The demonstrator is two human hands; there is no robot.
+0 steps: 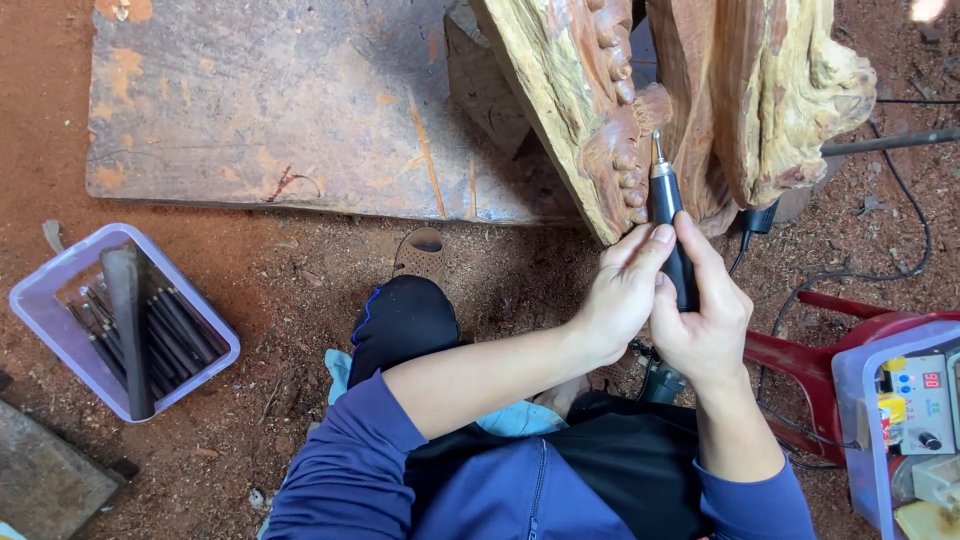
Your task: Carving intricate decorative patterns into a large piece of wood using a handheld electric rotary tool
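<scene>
right hand (pixel 705 320) wrapped around black rotary carving tool (pixel 668 215), bit at the carved wood block (pixel 600 120) | left hand (pixel 622 290) pinches the tool's barrel, thumb on top | tool likely light, rigid, smooth; best held mid-barrel, clear of the bit | wood heavy, stiff, carved edges likely fragile | purple tray of chisels (pixel 60 340) well apart on the ground

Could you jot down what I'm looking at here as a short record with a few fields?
Place: red dirt ground
Right hand: grips a black rotary tool, tip up at the carving
Left hand: steadies the tool
Workpiece: carved wood piece, leaning on a worn board
Left side: purple bin of chisels
Right side: red stool
</scene>
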